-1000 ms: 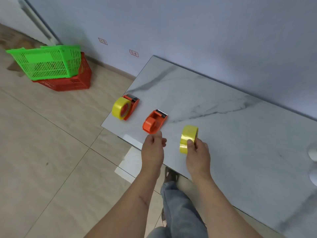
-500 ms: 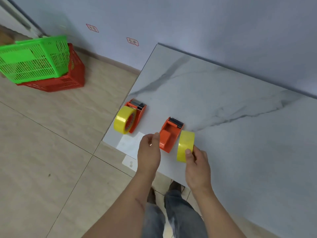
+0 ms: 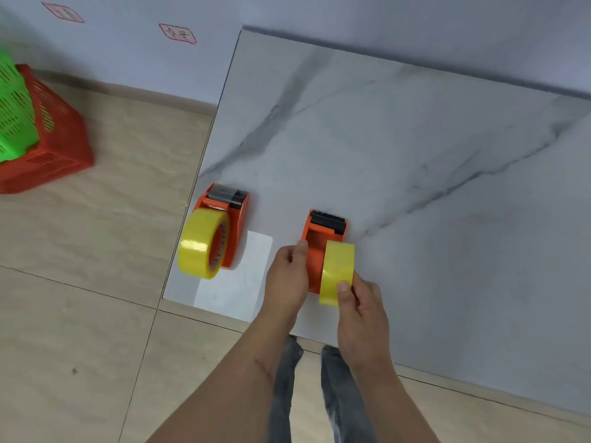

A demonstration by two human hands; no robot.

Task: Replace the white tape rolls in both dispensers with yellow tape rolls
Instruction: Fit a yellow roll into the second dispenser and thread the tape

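Two orange tape dispensers stand near the table's left front corner. The left dispenser [image 3: 233,219] carries a yellow tape roll [image 3: 200,244] on its left side. The right dispenser [image 3: 319,244] has no roll mounted. My left hand [image 3: 286,279] grips that dispenser's left side, thumb on its edge. My right hand [image 3: 361,302] holds a second yellow tape roll [image 3: 337,271] upright, pressed against the dispenser's right side. No white roll is in view.
The grey marble table [image 3: 415,155] stands against a pale wall; its left and front edges are close to the dispensers. A red basket [image 3: 54,145] with a green basket [image 3: 12,116] in it sits on the tiled floor at left. My legs show below the table edge.
My right hand has brought the yellow roll from the table's front edge up against the right dispenser. My left hand has closed on that dispenser's left side. The camera has moved closer.
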